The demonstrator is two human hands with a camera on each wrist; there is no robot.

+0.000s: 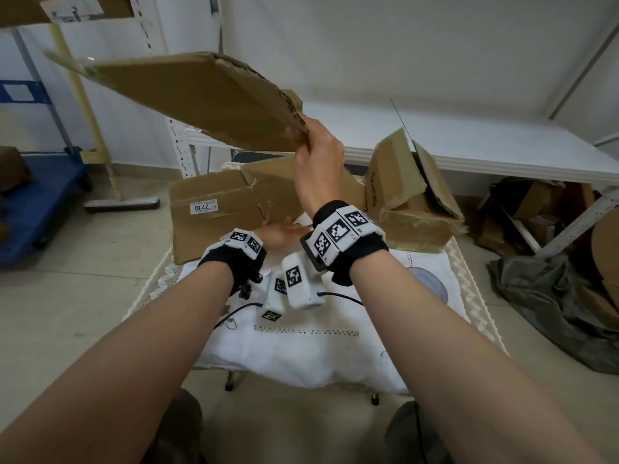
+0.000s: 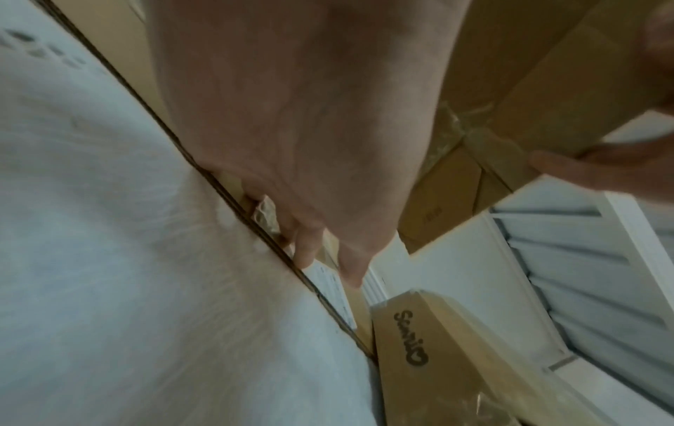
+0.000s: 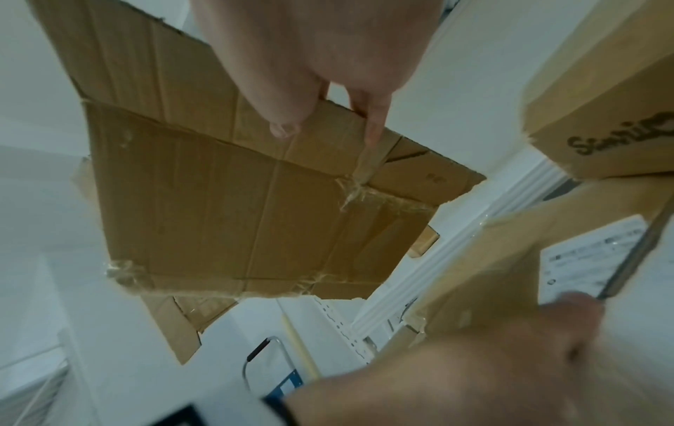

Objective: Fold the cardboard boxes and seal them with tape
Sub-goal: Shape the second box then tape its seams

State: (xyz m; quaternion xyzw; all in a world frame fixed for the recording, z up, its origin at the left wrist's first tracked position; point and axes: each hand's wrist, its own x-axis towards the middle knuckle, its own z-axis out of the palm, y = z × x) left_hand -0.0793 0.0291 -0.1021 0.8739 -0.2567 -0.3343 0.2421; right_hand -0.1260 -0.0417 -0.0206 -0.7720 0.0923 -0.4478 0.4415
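My right hand (image 1: 313, 152) is raised above the table and pinches the near corner of a flattened cardboard box (image 1: 187, 95), which slants up and away to the left. In the right wrist view the thumb (image 3: 284, 126) lies on the flattened cardboard box (image 3: 226, 201) and the fingers wrap its edge. My left hand (image 1: 279, 233) is low over the table with its fingers stretched onto a second flattened box with a white label (image 1: 214, 209). The left wrist view shows those fingers (image 2: 304, 250) at this box's corrugated edge (image 2: 226, 190).
A crumpled printed box (image 1: 405, 189) stands at the table's far right. The white cloth (image 1: 335, 349) covers the small table, and a pale round disc (image 1: 430, 286) lies on it. Behind is a white folding table (image 1: 485, 142). A blue cart (image 1: 37, 212) is left, a dark cloth heap (image 1: 552, 296) right.
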